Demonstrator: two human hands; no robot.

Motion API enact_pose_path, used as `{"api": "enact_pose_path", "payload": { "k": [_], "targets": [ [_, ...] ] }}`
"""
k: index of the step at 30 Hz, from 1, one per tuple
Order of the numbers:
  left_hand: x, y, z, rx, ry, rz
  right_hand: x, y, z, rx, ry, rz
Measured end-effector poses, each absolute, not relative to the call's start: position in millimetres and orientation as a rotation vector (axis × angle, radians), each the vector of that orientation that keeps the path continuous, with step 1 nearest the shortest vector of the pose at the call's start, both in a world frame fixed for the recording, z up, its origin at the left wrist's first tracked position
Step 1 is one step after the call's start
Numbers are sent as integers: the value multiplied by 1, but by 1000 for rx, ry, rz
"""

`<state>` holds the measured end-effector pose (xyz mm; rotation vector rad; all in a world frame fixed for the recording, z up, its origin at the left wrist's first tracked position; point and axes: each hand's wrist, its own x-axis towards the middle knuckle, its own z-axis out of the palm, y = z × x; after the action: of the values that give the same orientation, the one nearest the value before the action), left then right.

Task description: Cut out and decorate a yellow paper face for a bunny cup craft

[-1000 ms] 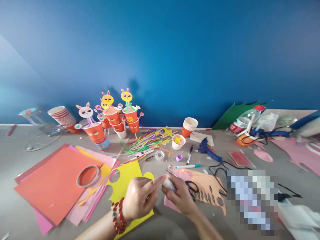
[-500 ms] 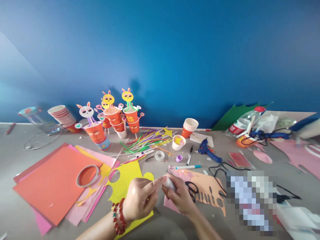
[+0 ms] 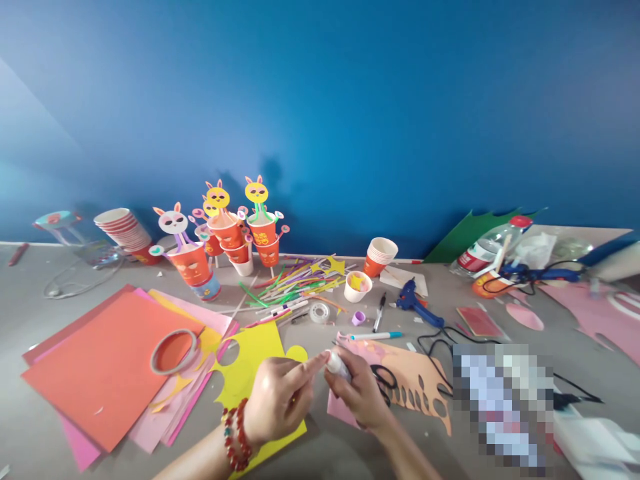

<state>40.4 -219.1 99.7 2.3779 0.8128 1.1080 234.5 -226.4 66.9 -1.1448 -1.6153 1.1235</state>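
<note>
the right hand [image 3: 357,390] grips a small white cylindrical object [image 3: 339,366], most of it hidden by the fingers; the left hand [image 3: 285,397], index finger outstretched, meets its tip, other fingers curled. whether the left holds anything is unclear. both forearms are cut off below. black-handled scissors [image 3: 384,380] lie just right of the right hand, partly covered by it. the left hand and wrist cover part of a yellow cut paper sheet [image 3: 259,347]. right of the hands, pixelation hides something. beyond them, a pile of coloured strips [image 3: 295,283] overlaps too much to count.
</note>
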Motion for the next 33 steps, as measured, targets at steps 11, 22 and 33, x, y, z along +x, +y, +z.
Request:
{"api": "enact_pose_path", "payload": {
  "k": [11,22,33],
  "targets": [
    [40,-217,98,2312,791,1116,231,-224,66,-1150,-1650,1067],
    [41,-218,103,2332,814,1130,232,-224,65,-1163,-1659,1045],
    [41,-218,100,2394,890,1158,230,-225,62,-1181,-1651,1054]
  ]
}}
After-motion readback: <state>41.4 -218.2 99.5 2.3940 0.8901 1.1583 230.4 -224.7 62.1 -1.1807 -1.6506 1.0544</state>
